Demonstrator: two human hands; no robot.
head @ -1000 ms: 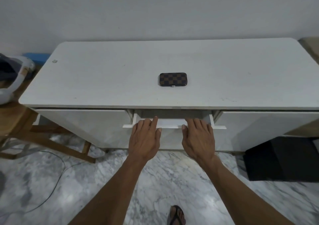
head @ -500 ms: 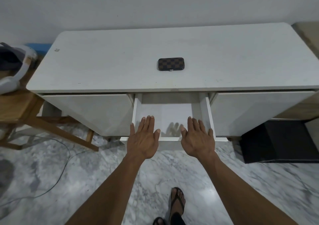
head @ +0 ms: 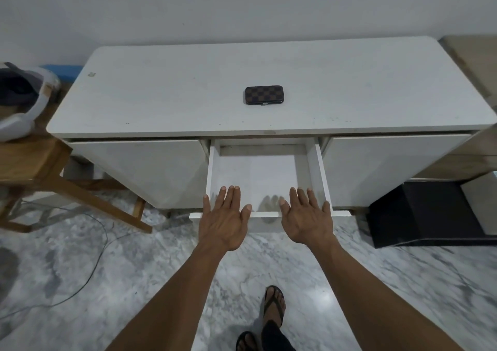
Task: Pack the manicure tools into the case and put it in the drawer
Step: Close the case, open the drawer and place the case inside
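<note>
Both hands flat, fingers spread, empty: left hand (head: pixel 224 220) and right hand (head: pixel 306 220) over the front edge of the pulled-out drawer (head: pixel 321 173). Closed checkered case (head: pixel 264 95) lies on the cabinet top (head: pixel 161 95), well apart. Looks small, rigid, light; pinch the long edges

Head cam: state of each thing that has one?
drawer: pulled open, nothing visible inside
case: shut, flat on the cabinet top, not yet in the drawer
left cabinet door: shut
right cabinet door: shut
left hand: open, fingers spread, holding nothing, over the drawer front
right hand: open, fingers spread, holding nothing, over the drawer front
</note>
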